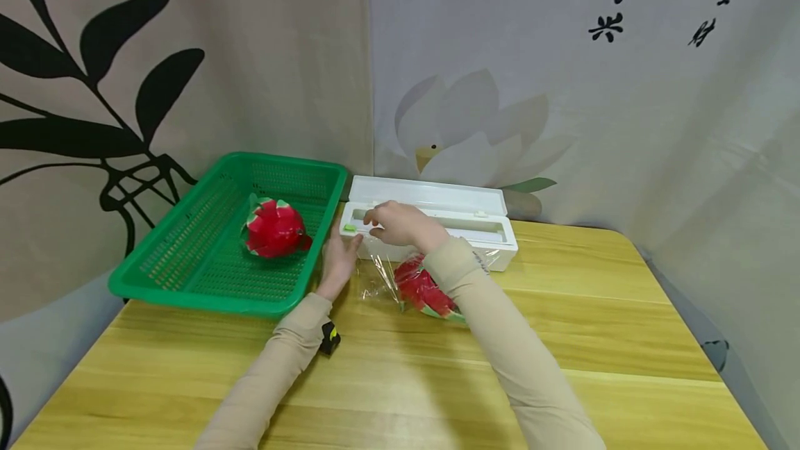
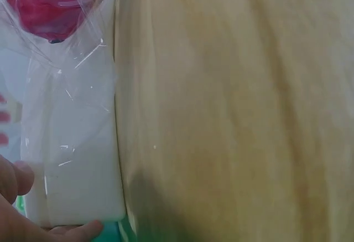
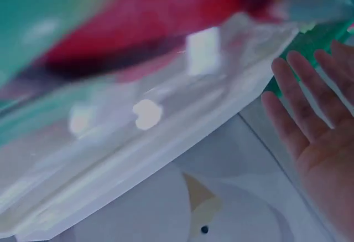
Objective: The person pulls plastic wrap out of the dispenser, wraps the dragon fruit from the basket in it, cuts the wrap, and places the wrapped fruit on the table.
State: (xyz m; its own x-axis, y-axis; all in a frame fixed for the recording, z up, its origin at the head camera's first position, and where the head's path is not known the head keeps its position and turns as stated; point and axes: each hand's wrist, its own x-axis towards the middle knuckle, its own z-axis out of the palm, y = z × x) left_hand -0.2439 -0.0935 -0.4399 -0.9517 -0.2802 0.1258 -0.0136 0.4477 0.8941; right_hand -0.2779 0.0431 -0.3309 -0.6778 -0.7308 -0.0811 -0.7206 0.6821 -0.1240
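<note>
A long white cling film dispenser (image 1: 431, 193) stands at the back of the table with its lid raised. My left hand (image 1: 339, 262) grips its left end, thumb near the small green piece (image 1: 350, 228) at the corner; in the left wrist view fingers curl round the box's end. Over the open trough hovers my right hand (image 1: 400, 223), which shows spread, empty fingers in the right wrist view. Clear film (image 2: 72, 109) drapes down the dispenser's front. Under it, a red dragon fruit (image 1: 417, 285) with green tips lies before the box, partly hidden by my right sleeve.
Left of the dispenser sits a green plastic basket (image 1: 140, 295), its right rim close to my left hand. A second red dragon fruit (image 1: 275, 231) rests inside it. A printed curtain (image 1: 475, 40) hangs right behind the wooden table (image 1: 600, 311).
</note>
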